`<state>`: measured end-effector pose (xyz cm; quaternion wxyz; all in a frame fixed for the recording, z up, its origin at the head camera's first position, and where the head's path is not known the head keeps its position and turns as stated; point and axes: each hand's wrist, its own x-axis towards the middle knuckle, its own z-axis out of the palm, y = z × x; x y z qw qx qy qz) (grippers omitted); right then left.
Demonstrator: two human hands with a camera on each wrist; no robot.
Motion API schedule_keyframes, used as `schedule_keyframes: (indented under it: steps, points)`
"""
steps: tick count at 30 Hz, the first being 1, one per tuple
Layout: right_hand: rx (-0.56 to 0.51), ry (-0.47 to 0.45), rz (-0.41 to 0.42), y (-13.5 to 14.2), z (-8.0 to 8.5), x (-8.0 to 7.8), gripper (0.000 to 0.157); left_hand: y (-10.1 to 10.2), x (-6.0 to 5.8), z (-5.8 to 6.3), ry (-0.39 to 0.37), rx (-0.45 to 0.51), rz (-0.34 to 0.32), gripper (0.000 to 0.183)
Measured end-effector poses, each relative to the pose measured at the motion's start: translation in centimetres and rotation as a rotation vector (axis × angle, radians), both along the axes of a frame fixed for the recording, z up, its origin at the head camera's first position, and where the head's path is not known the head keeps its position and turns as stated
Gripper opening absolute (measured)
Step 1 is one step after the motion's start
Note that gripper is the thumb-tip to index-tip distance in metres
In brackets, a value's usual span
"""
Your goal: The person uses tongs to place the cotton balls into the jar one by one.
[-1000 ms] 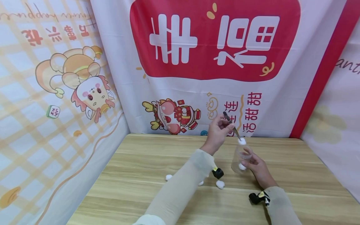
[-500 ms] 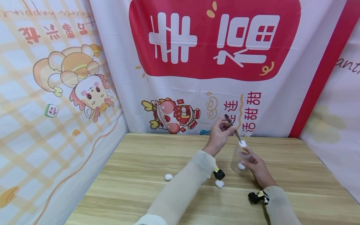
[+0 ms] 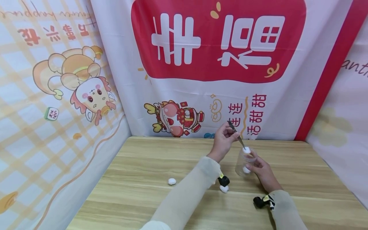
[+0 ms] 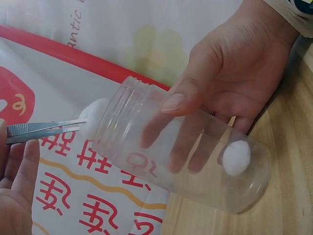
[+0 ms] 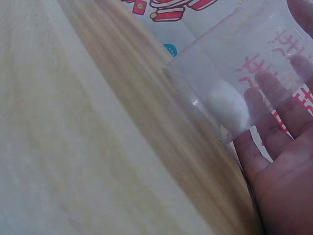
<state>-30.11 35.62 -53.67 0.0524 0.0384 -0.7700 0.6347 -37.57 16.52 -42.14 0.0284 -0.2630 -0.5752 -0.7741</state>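
My left hand (image 3: pixel 223 141) pinches metal tweezers (image 3: pixel 237 135), their tips down on a white cotton ball (image 3: pixel 246 149). In the left wrist view that cotton ball (image 4: pixel 95 119) sits right at the mouth of a clear plastic jar (image 4: pixel 161 142). My right hand (image 3: pixel 265 171) grips the jar from the side, thumb on the near wall and fingers wrapped behind it. Inside, another cotton ball (image 4: pixel 236 157) lies near the bottom. The right wrist view also shows the cotton ball (image 5: pixel 227 105) through the jar's wall.
On the wooden table (image 3: pixel 138 204) lie two loose cotton balls, one cotton ball (image 3: pixel 172 181) left of the left forearm and one (image 3: pixel 224 189) under the left wrist camera (image 3: pixel 224 181). A printed cloth backdrop (image 3: pixel 184 86) rises behind the table's far edge.
My left hand has lowered the tweezers slightly, bringing the cotton ball from just above the jar's mouth down to its rim. The right hand keeps its hold on the jar.
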Motion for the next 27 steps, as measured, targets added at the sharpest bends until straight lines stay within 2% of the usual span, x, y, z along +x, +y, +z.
schedule_keyframes:
  steps: [9,17,27]
  points:
    - [0.007,-0.027,-0.013,-0.1,0.1,0.1,0.074,0.1,-0.1,-1.3,-0.011,-0.010,0.000,0.024]
    - [0.012,0.000,-0.019,-0.2,0.2,0.2,0.069,0.2,0.0,-1.7,-0.038,-0.019,0.002,0.026]
    - [-0.015,0.026,-0.020,-0.1,-0.1,-0.2,0.069,0.2,-0.1,-2.1,-0.060,-0.060,0.027,0.024]
